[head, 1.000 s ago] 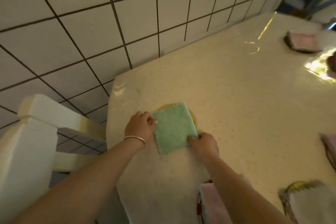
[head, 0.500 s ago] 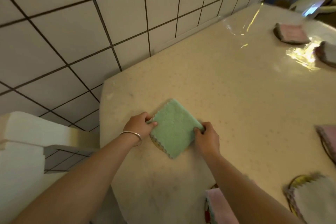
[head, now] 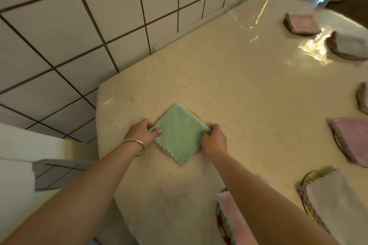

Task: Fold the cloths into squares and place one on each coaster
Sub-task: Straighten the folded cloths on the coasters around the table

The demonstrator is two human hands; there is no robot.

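Cloth pinched at two corners over a coaster

Cloth [head: 180, 134], green and folded square, lies turned like a diamond on a yellow coaster [head: 196, 116] near the surface's [head: 239, 85] corner by the tiled wall [head: 79, 26]. Only thin arcs of the coaster show, past the far right edge and under the near edge. The left hand [head: 142, 132], a bangle [head: 137, 144] on its wrist, has a closed grip on the cloth's left corner, thumb on top and fingers curled at the edge. The right hand [head: 214, 141] grips the right corner the same way, fingers bunched round the fabric. Both hands rest low against the surface.

Other folded cloths sit on coasters around the surface: a pink one [head: 301, 24] and a grey-white one [head: 348, 45] at the far right, a grey one [head: 362, 97] cut by the right edge, a pink one [head: 350, 137] nearer, a white one [head: 334, 201] at the near right, and a pink one [head: 233, 221] partly hidden under the right forearm. A white chair [head: 18, 155] stands to the left of the surface.
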